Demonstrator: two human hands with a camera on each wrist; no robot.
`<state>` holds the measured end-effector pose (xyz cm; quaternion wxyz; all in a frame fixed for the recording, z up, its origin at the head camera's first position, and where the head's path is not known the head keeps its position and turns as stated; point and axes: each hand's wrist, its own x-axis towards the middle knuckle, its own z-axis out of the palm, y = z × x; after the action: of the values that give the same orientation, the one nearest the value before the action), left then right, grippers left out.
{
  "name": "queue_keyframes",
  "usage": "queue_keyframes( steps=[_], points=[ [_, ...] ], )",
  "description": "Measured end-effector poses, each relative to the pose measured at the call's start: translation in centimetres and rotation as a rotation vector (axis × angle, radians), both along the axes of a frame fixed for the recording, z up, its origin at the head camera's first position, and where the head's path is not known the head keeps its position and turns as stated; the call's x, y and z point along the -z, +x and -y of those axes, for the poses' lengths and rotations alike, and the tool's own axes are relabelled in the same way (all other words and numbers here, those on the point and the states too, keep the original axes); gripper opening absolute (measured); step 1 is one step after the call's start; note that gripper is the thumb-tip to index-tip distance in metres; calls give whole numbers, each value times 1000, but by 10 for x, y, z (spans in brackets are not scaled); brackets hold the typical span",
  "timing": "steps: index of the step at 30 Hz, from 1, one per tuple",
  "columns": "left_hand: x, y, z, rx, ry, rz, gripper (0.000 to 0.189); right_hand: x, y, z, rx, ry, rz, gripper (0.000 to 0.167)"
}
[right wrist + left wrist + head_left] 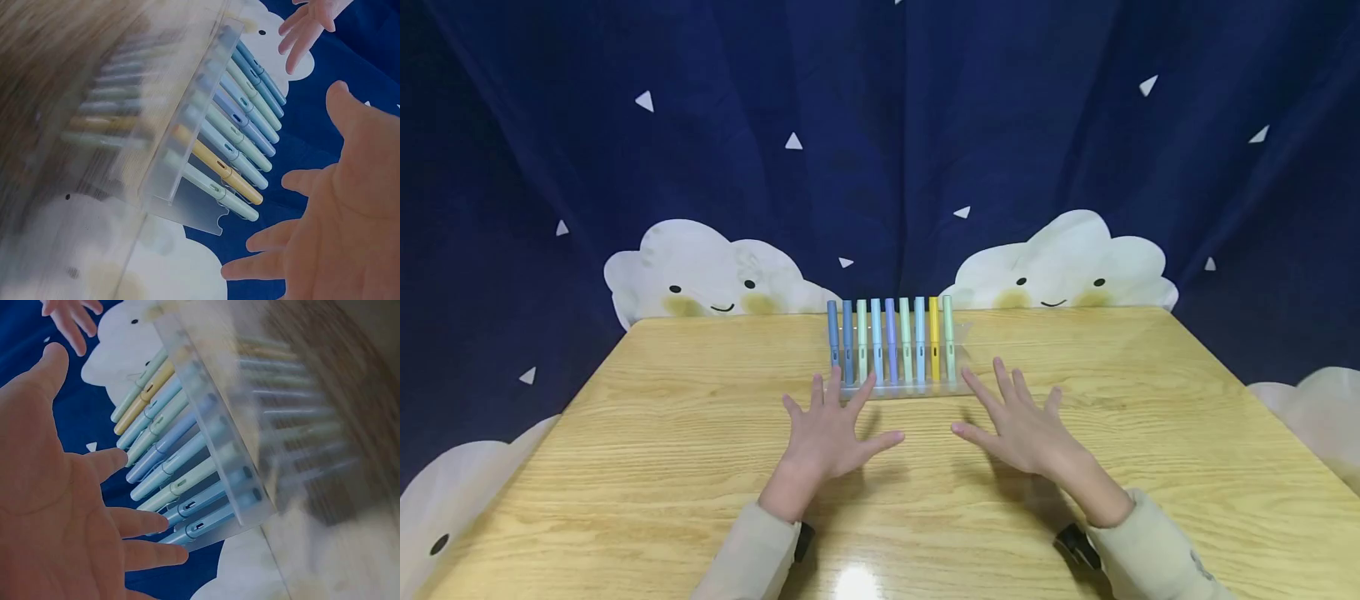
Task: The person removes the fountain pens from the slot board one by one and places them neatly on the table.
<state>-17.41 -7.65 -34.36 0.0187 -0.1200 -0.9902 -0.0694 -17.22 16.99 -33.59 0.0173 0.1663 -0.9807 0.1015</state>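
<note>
In the head view a row of capped pens stands in a clear plastic pen stand toward the back of the table. From left to right come dark blue, pale green, light blue and purple pens, then a yellow pen and a pale green pen at the right end. My left hand is spread in front of the stand's left end, its fingertips overlapping the stand's front edge in this view. My right hand, fingers also spread, is just right of the stand's right end. Both hands hold nothing.
The wooden table reaches back to a dark blue curtain printed with white clouds and triangles. Dark wrist bands show at the light sleeves.
</note>
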Motion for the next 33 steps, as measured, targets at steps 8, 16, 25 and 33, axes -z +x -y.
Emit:
queue_keyframes(
  steps=[8,16,25,33],
  points=[
    [4,-5,3,34,56,-23,73,-1,-6,-4,-50,-69,-45,68],
    [7,-13,8,91,128,-42,63,1,-18,-9,-128,-125,-56,65],
    [1,-25,15,124,297,-23,44,-2,-33,-12,-206,-256,-91,50],
    [2,-37,20,131,547,16,35,1,-44,-15,-197,-465,-26,37]
  ],
)
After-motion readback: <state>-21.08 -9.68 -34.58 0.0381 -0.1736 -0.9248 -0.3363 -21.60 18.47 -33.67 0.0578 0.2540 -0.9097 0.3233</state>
